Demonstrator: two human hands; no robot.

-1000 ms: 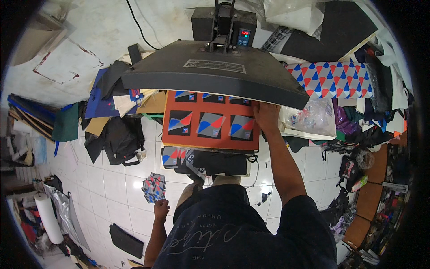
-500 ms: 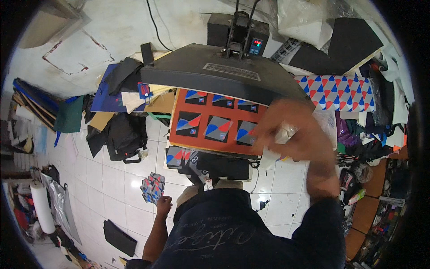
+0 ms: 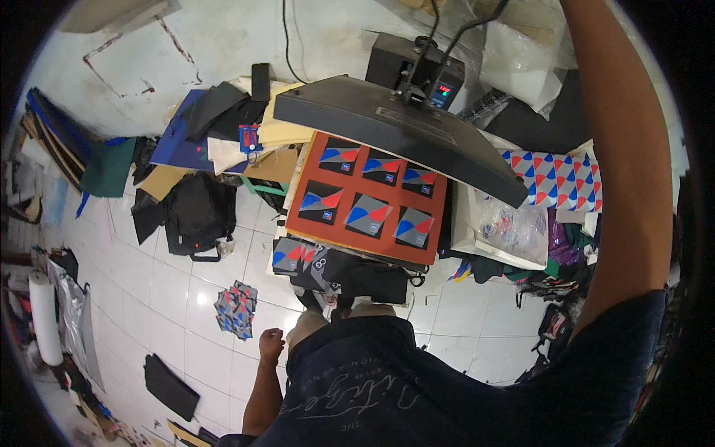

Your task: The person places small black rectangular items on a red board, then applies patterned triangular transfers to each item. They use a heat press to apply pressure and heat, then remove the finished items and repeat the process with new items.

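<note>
A heat press stands in front of me, its dark grey upper plate raised over a red-brown bed. Two rows of small black and grey pieces with red and blue shapes, such as this printed patch, lie flat on the bed. Past the press on the right, my right arm reaches up and leaves the picture at the top, so that hand is hidden. Low beside my leg hangs my left hand, its fingers curled in with nothing visible in them. Nearest to it, a pile of similar printed pieces lies on the tiled floor.
A control box with a lit display sits behind the plate. On the right are a white box with clear plastic and a patterned printed sheet. A black bag and a dark folded piece lie on the floor at left.
My right hand has gone from the bed's right front corner up out of the picture. The whole view has shifted and tilted. My left hand still hangs low with curled fingers.
</note>
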